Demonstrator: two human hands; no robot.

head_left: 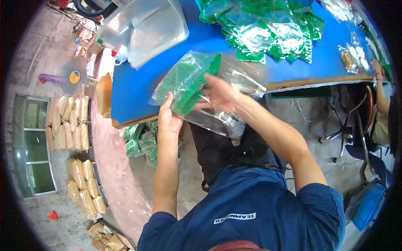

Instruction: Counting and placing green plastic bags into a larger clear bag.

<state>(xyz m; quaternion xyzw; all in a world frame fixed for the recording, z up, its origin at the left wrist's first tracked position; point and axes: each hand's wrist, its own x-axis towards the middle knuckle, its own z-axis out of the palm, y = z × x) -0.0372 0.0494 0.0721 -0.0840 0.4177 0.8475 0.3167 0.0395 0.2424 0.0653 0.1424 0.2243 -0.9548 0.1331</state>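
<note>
Over the front edge of the blue table, I hold a clear plastic bag (161,85) with a stack of green packets (190,79) inside it. My left hand (169,119) grips the lower left side, thumb on top and fingers hidden underneath. At the right side, my right hand (220,96) closes around the bag and the edge of the stack, slightly smeared by motion. Loose clear film (230,121) trails from the bag below and to the right of that hand. On the table beyond lies a heap of flat green packets (268,31) in shiny clear wrapping.
A translucent plastic bin (157,31) stands on the blue table (134,90) at far left. Small bagged parts (354,56) lie at right, near another person's arm (380,90). Bundled green packages (142,142) sit under the table. Brown sacks (69,123) are stacked by the left wall.
</note>
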